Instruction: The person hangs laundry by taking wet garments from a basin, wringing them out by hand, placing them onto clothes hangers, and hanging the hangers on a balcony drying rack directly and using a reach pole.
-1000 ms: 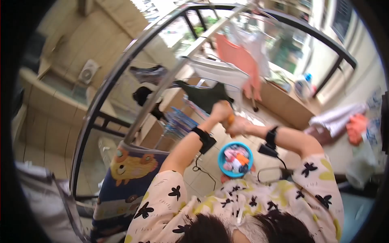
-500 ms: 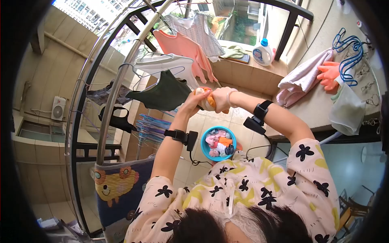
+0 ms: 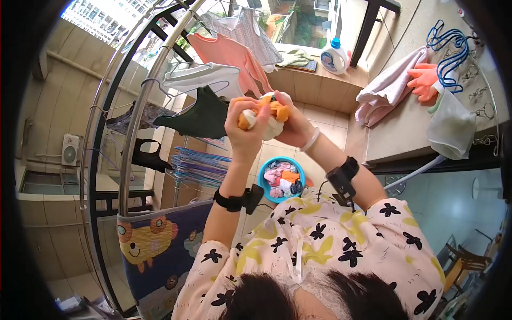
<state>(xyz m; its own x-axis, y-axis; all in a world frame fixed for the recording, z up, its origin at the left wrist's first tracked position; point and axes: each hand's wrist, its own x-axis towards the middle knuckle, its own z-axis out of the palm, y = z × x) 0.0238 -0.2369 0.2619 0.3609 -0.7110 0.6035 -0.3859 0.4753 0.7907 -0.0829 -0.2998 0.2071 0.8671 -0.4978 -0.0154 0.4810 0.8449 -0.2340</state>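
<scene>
In front of me, both hands grip a bunched-up orange and white piece of clothing [image 3: 273, 124]; its exact kind is hidden by the crumpling. My left hand [image 3: 246, 130] closes on the cloth from the left, with orange and white folds showing between thumb and fingers. On the other side, my right hand [image 3: 296, 127] wraps round the bundle, its fingers mostly behind the cloth. A dark green sleeveless top [image 3: 200, 114] hangs just left of my left hand. Below the hands, a blue basin [image 3: 261, 184] on the tiled floor holds pink, orange, white and dark clothes.
Hanging on the rail [image 3: 140, 114] are a white top [image 3: 197, 77], a coral top [image 3: 226, 56] and blue hangers [image 3: 200, 168]. A detergent bottle [image 3: 334, 58] stands on the ledge. Rubber gloves [image 3: 424, 82] and a pink towel [image 3: 389, 90] lie right.
The hands have turned from a tight twisting hold on the cloth to holding it as a looser bundle, raised slightly. The view has shifted a little.
</scene>
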